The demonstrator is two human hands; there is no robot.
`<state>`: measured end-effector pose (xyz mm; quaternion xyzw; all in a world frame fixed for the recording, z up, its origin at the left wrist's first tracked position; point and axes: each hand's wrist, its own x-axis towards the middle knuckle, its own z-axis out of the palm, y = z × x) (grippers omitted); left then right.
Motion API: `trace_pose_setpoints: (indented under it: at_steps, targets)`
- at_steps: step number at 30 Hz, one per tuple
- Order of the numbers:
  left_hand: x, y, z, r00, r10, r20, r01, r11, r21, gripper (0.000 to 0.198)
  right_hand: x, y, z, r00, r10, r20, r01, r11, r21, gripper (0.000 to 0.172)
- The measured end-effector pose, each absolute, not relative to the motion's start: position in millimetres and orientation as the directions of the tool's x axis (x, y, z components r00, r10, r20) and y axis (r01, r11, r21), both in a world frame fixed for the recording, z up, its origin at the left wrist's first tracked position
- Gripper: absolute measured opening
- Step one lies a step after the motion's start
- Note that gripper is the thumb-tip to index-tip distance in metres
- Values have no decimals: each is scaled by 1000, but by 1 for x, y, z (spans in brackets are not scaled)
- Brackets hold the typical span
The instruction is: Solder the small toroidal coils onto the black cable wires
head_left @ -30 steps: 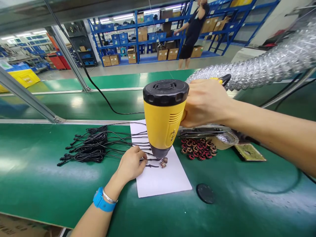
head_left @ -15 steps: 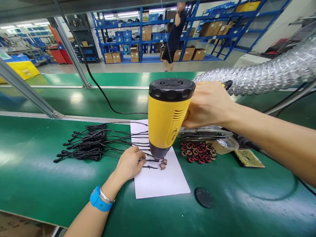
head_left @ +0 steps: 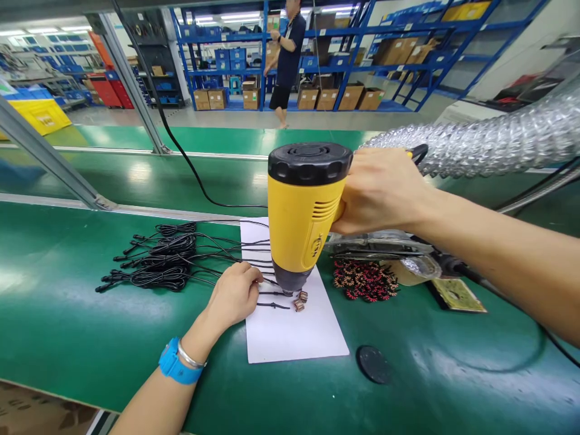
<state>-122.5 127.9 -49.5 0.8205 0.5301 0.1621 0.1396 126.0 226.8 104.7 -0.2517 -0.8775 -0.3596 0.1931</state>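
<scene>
My right hand (head_left: 380, 190) is wrapped around the handle of a yellow and black heat gun (head_left: 296, 223). The gun's dark nozzle points down over a white sheet (head_left: 299, 341), close to the ends of several black cables. Beside the nozzle lie small copper-coloured coiled pieces (head_left: 299, 301). My left hand (head_left: 235, 295) rests at the sheet's left edge, fingers closed on a black cable; its fingertips are partly hidden. One cable end (head_left: 274, 305) with a small knot-like bump lies just below. Bundled black cables (head_left: 165, 278) with connectors spread to the left.
Red and black small parts (head_left: 365, 279) are heaped right of the sheet, near a tape roll (head_left: 419, 266) and a yellowish block (head_left: 460, 294). A black disc (head_left: 374, 364) lies in front. A silver duct (head_left: 489, 133) hangs at right. Someone (head_left: 290, 60) walks by blue shelves.
My left hand has slid slightly left along the cables. The heat gun has shifted a little left in view, still over the sheet. The person behind has moved left.
</scene>
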Motion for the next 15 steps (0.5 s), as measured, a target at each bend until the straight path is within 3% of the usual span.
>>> trace_pose_setpoints:
  at_steps: [6,15]
  targets:
    - [-121,128,-49,369,917,154,815,-399,421,18,127,226,107,-819,236,524,540,626,563,15]
    - [-121,127,-52,341,928,153,814,-373,446,16,128,225,109,-815,241,527,551,603,576,18]
